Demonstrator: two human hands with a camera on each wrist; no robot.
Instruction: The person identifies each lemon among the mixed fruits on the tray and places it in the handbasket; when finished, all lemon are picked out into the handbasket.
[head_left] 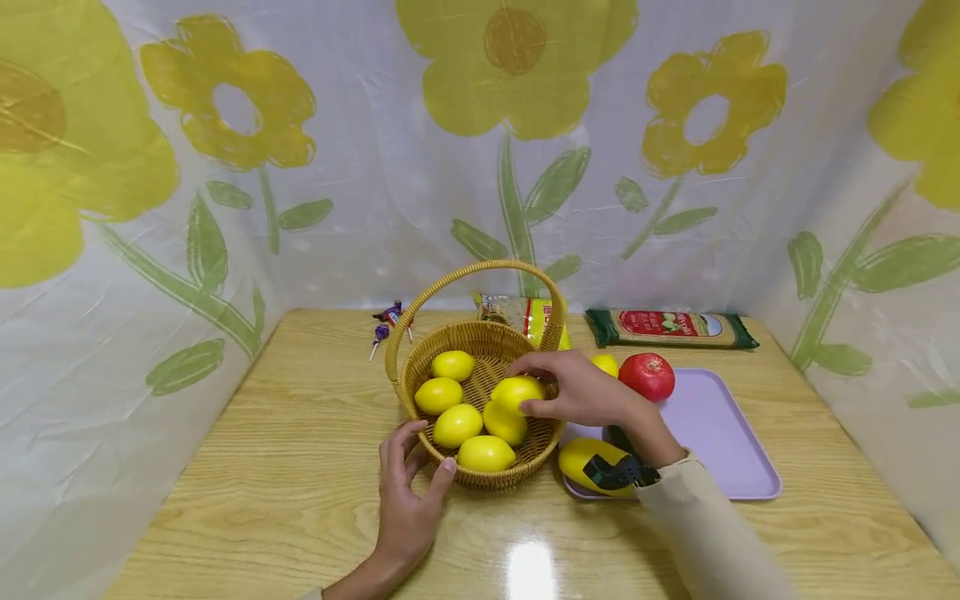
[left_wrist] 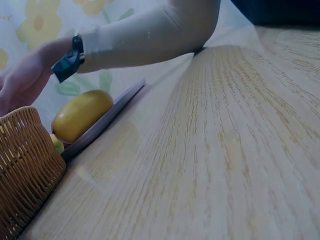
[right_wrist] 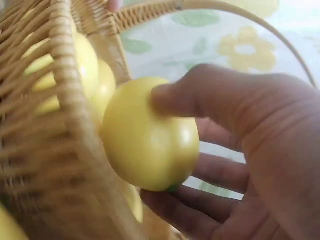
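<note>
A yellow lemon [head_left: 517,395] is pinched between the thumb and fingers of my right hand [head_left: 581,387], over the right part of a wicker basket [head_left: 538,454]. Close up in the right wrist view, the held lemon [right_wrist: 145,142] is beside the basket wall [right_wrist: 75,125]. Several other lemons [head_left: 486,454] lie inside the basket. My left hand [head_left: 408,492] is at the basket's front left, its fingers and thumb spread against the rim; whether they press on it, I cannot tell. The left wrist view does not show the left hand.
Right of the basket lies a purple tray [head_left: 720,433] with a large yellow fruit [head_left: 592,467]. A red pomegranate [head_left: 647,377] and another yellow fruit [head_left: 606,363] are by its far edge. Behind are a noodle packet [head_left: 671,328], a yellow-red bag [head_left: 517,312] and wrapped lollipops [head_left: 381,333].
</note>
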